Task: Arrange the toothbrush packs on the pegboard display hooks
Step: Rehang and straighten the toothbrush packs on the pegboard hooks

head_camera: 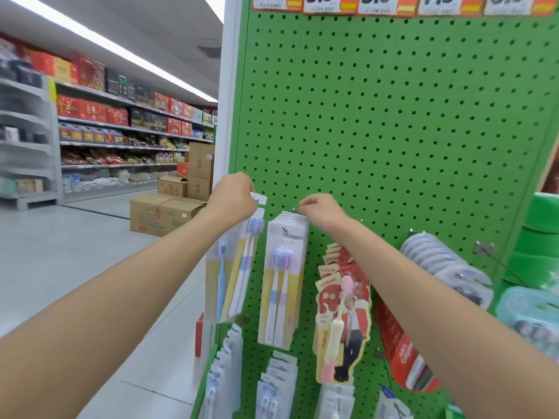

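Note:
A green pegboard fills the right half of the view. My left hand grips the white top tabs of a few yellow-backed toothbrush packs, which hang from it at the board's left edge. My right hand is curled at the top of a stack of matching toothbrush packs that hangs on a hook; its fingertips pinch at the uppermost card edge or the hook there. To the right hang red character toothbrush packs and red toothpaste boxes.
White-blue packs hang further right, with more pale packs below. A bare hook sticks out at the right. Price tags run along the top. Cardboard boxes sit in the aisle at left, beside stocked shelves.

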### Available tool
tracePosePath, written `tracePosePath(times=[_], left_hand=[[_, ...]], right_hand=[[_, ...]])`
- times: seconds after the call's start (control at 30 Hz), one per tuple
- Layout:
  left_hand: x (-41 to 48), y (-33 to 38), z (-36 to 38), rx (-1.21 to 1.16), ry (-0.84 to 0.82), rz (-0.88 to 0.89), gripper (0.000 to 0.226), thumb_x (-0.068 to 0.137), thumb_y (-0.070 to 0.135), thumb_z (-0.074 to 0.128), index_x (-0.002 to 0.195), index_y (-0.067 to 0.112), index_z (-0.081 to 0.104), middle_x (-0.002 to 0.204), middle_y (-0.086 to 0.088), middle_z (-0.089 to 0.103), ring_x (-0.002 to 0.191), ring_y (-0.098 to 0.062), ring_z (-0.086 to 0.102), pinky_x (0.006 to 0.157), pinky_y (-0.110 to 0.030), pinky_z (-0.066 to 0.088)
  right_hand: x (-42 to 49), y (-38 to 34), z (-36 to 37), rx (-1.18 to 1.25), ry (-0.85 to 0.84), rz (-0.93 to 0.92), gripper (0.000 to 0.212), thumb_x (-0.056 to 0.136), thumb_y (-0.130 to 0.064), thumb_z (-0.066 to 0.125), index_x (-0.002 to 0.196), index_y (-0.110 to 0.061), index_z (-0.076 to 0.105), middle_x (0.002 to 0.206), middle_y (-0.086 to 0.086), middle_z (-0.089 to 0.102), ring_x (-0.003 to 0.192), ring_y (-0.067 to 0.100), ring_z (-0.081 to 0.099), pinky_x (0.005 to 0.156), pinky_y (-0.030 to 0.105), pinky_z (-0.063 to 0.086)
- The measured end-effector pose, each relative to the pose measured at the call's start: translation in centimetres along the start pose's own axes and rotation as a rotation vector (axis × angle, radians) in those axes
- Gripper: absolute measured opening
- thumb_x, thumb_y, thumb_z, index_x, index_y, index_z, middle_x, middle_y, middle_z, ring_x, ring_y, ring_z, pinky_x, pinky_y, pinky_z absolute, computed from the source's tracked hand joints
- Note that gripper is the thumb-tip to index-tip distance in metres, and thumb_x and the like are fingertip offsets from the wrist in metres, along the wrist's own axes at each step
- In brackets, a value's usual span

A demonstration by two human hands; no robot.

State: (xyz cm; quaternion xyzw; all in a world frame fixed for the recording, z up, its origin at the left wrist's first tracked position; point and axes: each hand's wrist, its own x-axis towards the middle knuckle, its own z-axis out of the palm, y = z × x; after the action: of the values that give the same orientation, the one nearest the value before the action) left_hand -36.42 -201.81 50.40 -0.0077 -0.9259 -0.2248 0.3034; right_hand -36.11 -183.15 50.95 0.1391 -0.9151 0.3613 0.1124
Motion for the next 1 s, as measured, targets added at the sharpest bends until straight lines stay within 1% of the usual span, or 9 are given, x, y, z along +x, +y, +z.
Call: tracePosePath(times=[0.1, 0.2, 0.3, 0.4, 0.47, 0.7, 0.8, 0.87, 1.0], left_hand=[[2.0, 0.5, 0.5, 0.013, -0.002, -0.013, 0.027, 0.075, -0.008, 0.050, 0.082, 0.018, 0.046, 0.080, -0.005, 0.044, 0.062, -0.020, 0.047, 0.059, -0.030, 0.040], [3.3, 1.2, 1.3, -0.009, -0.022, -0.017, 0.027, 0.080, -0.008, 0.050, 0.087, 0.018, 0.052, 0.085, -0.008, 0.050, 0.071, -0.023, 0.052, 0.065, -0.030, 0.044], [4.3, 1.6, 2.1, -0.027, -0.060, -0.019, 0.034, 0.085, -0.008, 0.052, 0.111, 0.007, 0.068, 0.108, -0.011, 0.066, 0.089, -0.027, 0.061, 0.072, -0.030, 0.049], [4.8, 1.7, 2.5, -0.071, -0.089, -0.017, 0.032, 0.089, -0.008, 0.054, 0.116, 0.004, 0.066, 0.108, -0.014, 0.068, 0.075, -0.022, 0.057, 0.058, -0.024, 0.046], [5.0, 1.7, 2.6, -0.095, -0.109, -0.016, 0.030, 0.090, -0.008, 0.054, 0.115, 0.004, 0.066, 0.107, -0.014, 0.068, 0.073, -0.021, 0.057, 0.057, -0.024, 0.046], [4.5, 1.8, 3.5, -0.255, -0.279, -0.044, 0.021, 0.092, -0.006, 0.059, 0.111, 0.001, 0.065, 0.116, -0.020, 0.066, 0.092, -0.032, 0.070, 0.082, -0.043, 0.059], [4.5, 2.0, 3.6, -0.308, -0.316, -0.061, 0.018, 0.093, -0.006, 0.058, 0.107, 0.001, 0.065, 0.116, -0.022, 0.066, 0.094, -0.034, 0.070, 0.082, -0.046, 0.059], [4.5, 2.2, 3.4, -0.327, -0.333, -0.071, 0.016, 0.093, -0.006, 0.057, 0.106, 0.000, 0.066, 0.116, -0.022, 0.066, 0.095, -0.035, 0.069, 0.082, -0.046, 0.059], [4.3, 2.1, 3.0, -0.428, -0.390, -0.120, 0.017, 0.095, -0.005, 0.054, 0.108, -0.003, 0.064, 0.101, -0.018, 0.070, 0.088, -0.028, 0.070, 0.077, -0.040, 0.060]], right_hand=[[1.5, 0.3, 0.3, -0.038, -0.051, 0.007, 0.035, 0.100, -0.006, 0.043, 0.132, -0.008, 0.056, 0.141, 0.007, 0.053, 0.126, 0.020, 0.051, 0.102, 0.033, 0.040], [2.9, 0.5, 0.4, -0.030, -0.103, 0.023, 0.032, 0.101, -0.007, 0.042, 0.128, -0.006, 0.060, 0.138, 0.009, 0.056, 0.126, 0.021, 0.051, 0.107, 0.035, 0.038], [4.0, 1.0, 0.5, -0.010, -0.170, 0.041, 0.026, 0.101, -0.013, 0.047, 0.112, -0.002, 0.068, 0.118, 0.011, 0.067, 0.104, 0.020, 0.062, 0.100, 0.036, 0.048], [4.5, 1.6, 0.4, -0.006, -0.199, 0.053, 0.025, 0.099, -0.012, 0.049, 0.108, 0.003, 0.068, 0.110, 0.013, 0.070, 0.092, 0.019, 0.062, 0.090, 0.034, 0.053], [4.5, 1.8, 0.2, 0.007, -0.206, 0.058, 0.024, 0.099, -0.013, 0.050, 0.107, 0.001, 0.068, 0.102, 0.010, 0.069, 0.085, 0.017, 0.054, 0.075, 0.027, 0.049], [4.8, 2.5, 0.0, 0.061, -0.083, 0.036, 0.021, 0.096, -0.008, 0.051, 0.106, 0.003, 0.067, 0.093, 0.005, 0.062, 0.077, 0.014, 0.051, 0.063, 0.023, 0.042], [5.0, 2.8, -0.2, 0.058, -0.024, 0.018, 0.018, 0.096, -0.002, 0.048, 0.104, -0.009, 0.063, 0.102, 0.003, 0.060, 0.087, 0.015, 0.054, 0.079, 0.028, 0.049], [5.0, 2.8, -0.3, 0.049, -0.031, 0.016, 0.026, 0.096, 0.000, 0.046, 0.114, -0.010, 0.062, 0.113, 0.006, 0.061, 0.099, 0.018, 0.055, 0.095, 0.035, 0.049], [5.5, 3.2, -0.4, 0.050, -0.034, 0.009, 0.030, 0.095, 0.002, 0.049, 0.120, -0.009, 0.062, 0.124, 0.010, 0.062, 0.104, 0.020, 0.055, 0.103, 0.041, 0.047]])
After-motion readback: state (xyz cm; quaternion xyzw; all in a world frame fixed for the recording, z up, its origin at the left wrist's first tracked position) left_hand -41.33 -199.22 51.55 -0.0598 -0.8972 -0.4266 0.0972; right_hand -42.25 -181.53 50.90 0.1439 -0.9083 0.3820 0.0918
